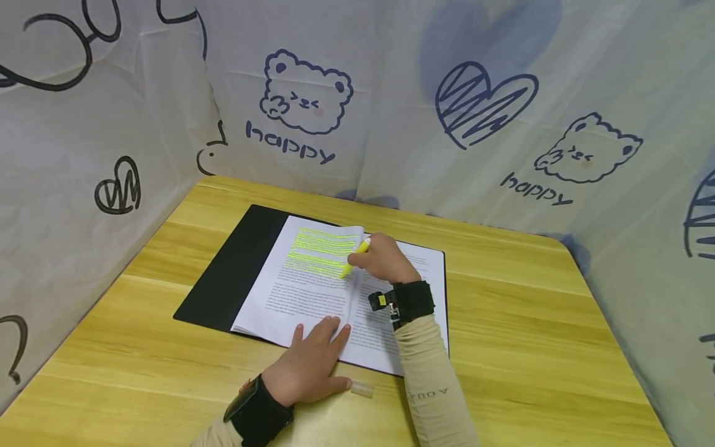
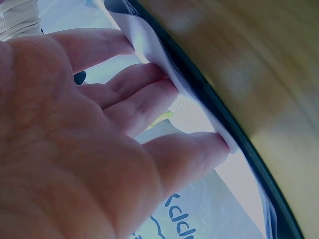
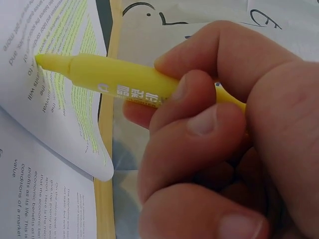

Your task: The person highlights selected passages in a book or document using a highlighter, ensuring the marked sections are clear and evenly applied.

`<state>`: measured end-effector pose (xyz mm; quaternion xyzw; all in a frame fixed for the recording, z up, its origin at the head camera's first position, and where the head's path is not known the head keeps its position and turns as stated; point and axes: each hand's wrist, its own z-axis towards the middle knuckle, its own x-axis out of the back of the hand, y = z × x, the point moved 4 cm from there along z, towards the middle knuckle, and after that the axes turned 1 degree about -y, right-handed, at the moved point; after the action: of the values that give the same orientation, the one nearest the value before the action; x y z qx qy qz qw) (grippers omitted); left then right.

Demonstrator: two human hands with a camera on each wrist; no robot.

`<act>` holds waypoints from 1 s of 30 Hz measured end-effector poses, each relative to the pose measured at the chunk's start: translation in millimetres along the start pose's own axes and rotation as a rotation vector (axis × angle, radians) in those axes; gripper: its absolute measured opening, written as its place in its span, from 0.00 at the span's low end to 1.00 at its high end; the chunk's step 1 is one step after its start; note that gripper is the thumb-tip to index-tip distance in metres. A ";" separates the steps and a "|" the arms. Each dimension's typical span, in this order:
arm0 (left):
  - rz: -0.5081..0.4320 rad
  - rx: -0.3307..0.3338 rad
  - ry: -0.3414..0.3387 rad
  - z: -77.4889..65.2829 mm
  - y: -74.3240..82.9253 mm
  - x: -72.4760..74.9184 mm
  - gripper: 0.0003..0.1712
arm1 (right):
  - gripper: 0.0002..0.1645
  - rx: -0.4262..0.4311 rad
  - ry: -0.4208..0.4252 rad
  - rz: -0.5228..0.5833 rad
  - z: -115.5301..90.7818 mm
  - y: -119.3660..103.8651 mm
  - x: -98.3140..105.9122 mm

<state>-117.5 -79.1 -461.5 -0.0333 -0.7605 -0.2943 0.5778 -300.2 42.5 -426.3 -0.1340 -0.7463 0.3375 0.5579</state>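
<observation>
My right hand (image 1: pixel 385 257) pinches a yellow highlighter (image 3: pixel 117 77) between thumb and fingers. Its uncapped tip meets the left printed page (image 1: pixel 304 298) near the centre fold, beside a line of text. Bright yellow strokes cover the upper half of that page. My left hand (image 1: pixel 310 366) lies with fingers spread, fingertips resting on the page's bottom edge near the fold. In the left wrist view these fingertips (image 2: pixel 227 144) touch the paper by the folder's dark rim. By the left thumb lies a small translucent cap-like piece (image 1: pixel 362 389).
Beneath the pages is an open black folder (image 1: pixel 223 273) on a wooden table (image 1: pixel 514 347). The right printed page (image 1: pixel 374 341) lies partly under the right forearm. White drawn-on sheets (image 1: pixel 391 112) hang behind the table and at its sides.
</observation>
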 end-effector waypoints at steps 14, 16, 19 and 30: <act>0.000 -0.003 0.006 -0.3 0.5 -0.2 0.48 | 0.10 0.003 0.014 0.016 -2.5 2.6 3.7; 0.003 -0.005 0.007 -0.7 1.0 0.3 0.48 | 0.10 0.008 0.017 0.017 -2.2 3.2 4.7; -0.002 -0.007 0.006 -1.4 1.9 1.1 0.48 | 0.10 0.014 0.016 0.023 -2.2 4.6 5.7; -0.009 0.000 0.002 -1.1 1.5 1.3 0.49 | 0.09 0.016 0.008 0.058 -3.4 6.0 8.0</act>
<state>-116.4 -78.8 -459.5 -0.0296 -0.7601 -0.2972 0.5771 -300.9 52.7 -423.7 -0.1527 -0.7370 0.3589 0.5520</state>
